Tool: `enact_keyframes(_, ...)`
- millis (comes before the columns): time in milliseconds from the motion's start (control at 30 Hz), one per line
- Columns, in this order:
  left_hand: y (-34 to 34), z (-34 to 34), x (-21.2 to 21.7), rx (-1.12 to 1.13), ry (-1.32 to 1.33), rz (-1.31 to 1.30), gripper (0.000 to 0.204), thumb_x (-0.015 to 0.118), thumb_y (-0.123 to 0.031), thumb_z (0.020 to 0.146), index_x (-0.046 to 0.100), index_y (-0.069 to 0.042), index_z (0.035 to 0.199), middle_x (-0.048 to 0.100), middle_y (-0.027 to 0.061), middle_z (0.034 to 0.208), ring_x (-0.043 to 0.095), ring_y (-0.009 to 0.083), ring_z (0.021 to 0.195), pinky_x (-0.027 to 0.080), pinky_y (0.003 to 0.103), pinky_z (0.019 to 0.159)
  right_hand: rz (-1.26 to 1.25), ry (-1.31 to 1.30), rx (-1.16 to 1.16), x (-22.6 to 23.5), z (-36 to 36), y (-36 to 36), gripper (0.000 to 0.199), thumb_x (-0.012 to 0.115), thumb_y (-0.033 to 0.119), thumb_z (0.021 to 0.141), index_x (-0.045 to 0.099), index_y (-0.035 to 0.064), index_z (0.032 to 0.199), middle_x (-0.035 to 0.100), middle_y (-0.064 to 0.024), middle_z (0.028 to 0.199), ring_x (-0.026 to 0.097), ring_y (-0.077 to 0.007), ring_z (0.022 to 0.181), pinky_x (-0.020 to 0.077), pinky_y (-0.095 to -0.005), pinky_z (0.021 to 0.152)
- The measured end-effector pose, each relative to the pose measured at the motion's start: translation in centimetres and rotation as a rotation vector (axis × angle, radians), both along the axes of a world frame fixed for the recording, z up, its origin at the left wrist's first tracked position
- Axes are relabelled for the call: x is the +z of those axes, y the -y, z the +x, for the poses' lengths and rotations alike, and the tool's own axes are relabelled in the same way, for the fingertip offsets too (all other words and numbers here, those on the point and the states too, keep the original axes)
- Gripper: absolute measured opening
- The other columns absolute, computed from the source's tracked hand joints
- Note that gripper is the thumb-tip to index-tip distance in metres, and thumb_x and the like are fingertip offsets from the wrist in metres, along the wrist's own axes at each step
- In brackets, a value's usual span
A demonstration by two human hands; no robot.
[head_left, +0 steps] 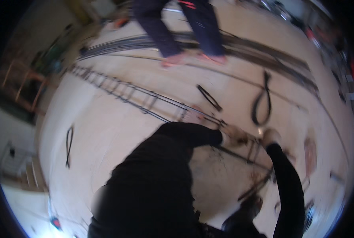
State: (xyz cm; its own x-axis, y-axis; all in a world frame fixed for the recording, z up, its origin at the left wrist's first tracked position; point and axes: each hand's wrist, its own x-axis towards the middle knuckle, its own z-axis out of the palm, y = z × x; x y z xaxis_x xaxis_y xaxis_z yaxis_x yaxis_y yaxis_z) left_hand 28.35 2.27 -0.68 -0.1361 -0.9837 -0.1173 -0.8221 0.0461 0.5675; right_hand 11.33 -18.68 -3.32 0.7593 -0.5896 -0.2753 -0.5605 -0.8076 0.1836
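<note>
A pale concrete floor spreads out on every side of the hands, and across it, running away up and to the left of the left hand, lies a long rebar cage of dark bars and square ties, its near end reaching under both hands. Beyond the cage, well above the hands, a bundle of long straight bars curves across the floor, and another person's legs in dark trousers stand just at it. The person's own black sleeves come up from the lower edge; the left hand sits on the cage's near end with its fingers curled in as if about a bar, though motion blur keeps me from telling how tightly it grips. The right hand, just beside it on the right, also rests at the cage, and whether it holds a tool or wire I cannot tell. A looped black strap or wire lies above the right hand, a shorter bent piece above the left, another far off to the left. My guess is that the risks are a pinched finger between bars if the cage rolls, or a trip on the loose loops. No packages, labels or signs are clear enough to make out.
</note>
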Motion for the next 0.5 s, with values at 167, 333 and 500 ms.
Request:
enact_keyframes(167, 1.1, -0.8, -1.5, 0.169, 0.021, 0.100, 0.031, 0.065, -0.032, 0.097, 0.077, -0.016, 0.120, 0.077, 0.0149, 0.110, 0.075, 0.0337, 0.102, 0.059, 0.048, 0.092, -0.297, -0.030, 0.643, 1.6, -0.1, -4.3, 0.016, 0.069, 0.025, 0.089, 0.077, 0.0164, 0.079, 0.075, -0.0080, 0.090, 0.069, -0.0260, 0.085, 0.0474, -0.0455, 0.075)
enact_keyframes(333, 4.2, -1.9, 1.3, 0.206, 0.078, -0.121, 0.040, 0.076, -0.035, 0.091, 0.073, -0.013, 0.124, 0.075, 0.0122, 0.109, 0.070, 0.0318, 0.109, 0.055, 0.044, 0.094, 0.006, 0.898, 0.296, 8.1, -4.5, -3.9, 0.022, 0.076, 0.027, 0.091, 0.080, 0.0104, 0.105, 0.076, -0.0105, 0.094, 0.074, -0.0254, 0.094, 0.0546, -0.0414, 0.087)
enact_keyframes(500, 7.0, -4.5, 2.8, 0.121, 0.021, -0.096, 0.050, 0.082, -0.035, 0.087, 0.073, -0.009, 0.128, 0.074, 0.0109, 0.108, 0.070, 0.0303, 0.108, 0.055, 0.043, 0.093, 0.342, 1.200, -0.579, 10.6, -11.7, -4.4, 0.033, 0.070, 0.030, 0.099, 0.076, 0.0021, 0.116, 0.079, -0.0160, 0.107, 0.076, -0.0241, 0.096, 0.0578, -0.0354, 0.084)
